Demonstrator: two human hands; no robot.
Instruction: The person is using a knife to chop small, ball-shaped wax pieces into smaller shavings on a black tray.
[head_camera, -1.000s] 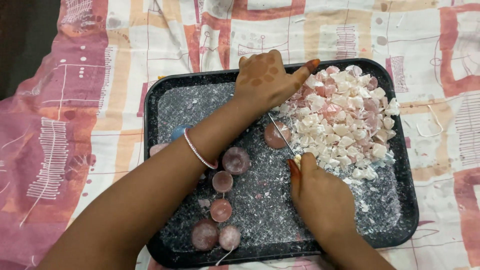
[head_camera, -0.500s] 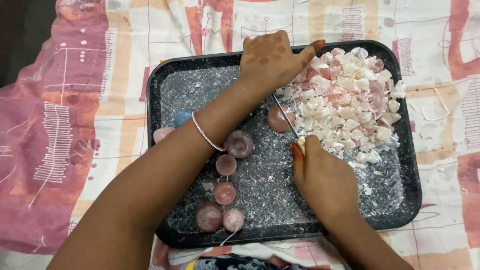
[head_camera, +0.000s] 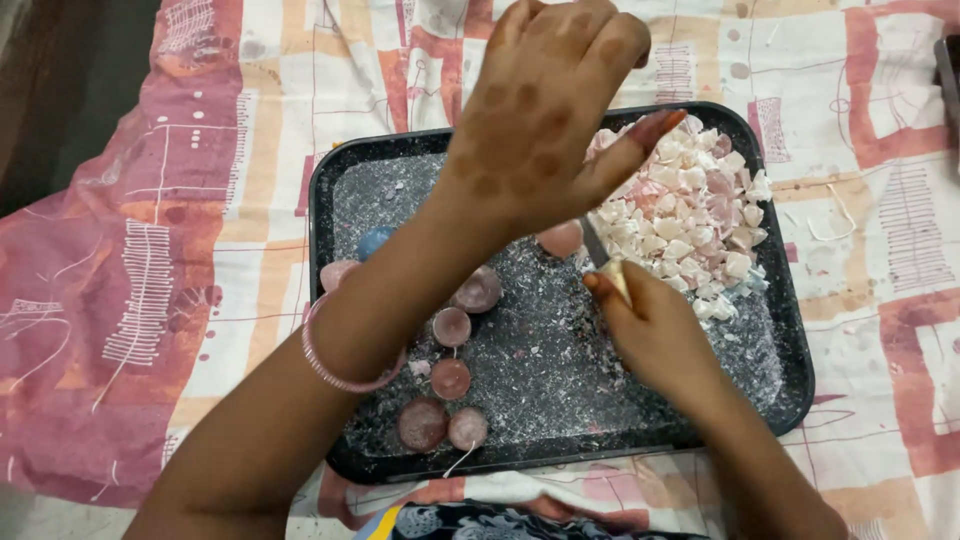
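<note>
In black tray (head_camera: 340, 300) | pink discs (head_camera: 451, 378) | white chunks (head_camera: 690, 215)

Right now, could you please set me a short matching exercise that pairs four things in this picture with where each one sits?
Things:
1. pile of chopped wax pieces
2. round pink candles
3. pink bangle
4. knife

Places:
A. on the left wrist
B. far right corner of the black tray
C. held in the right hand
D. in a loose row down the middle of the tray

Pairs: 1-B, 2-D, 3-A, 4-C
</note>
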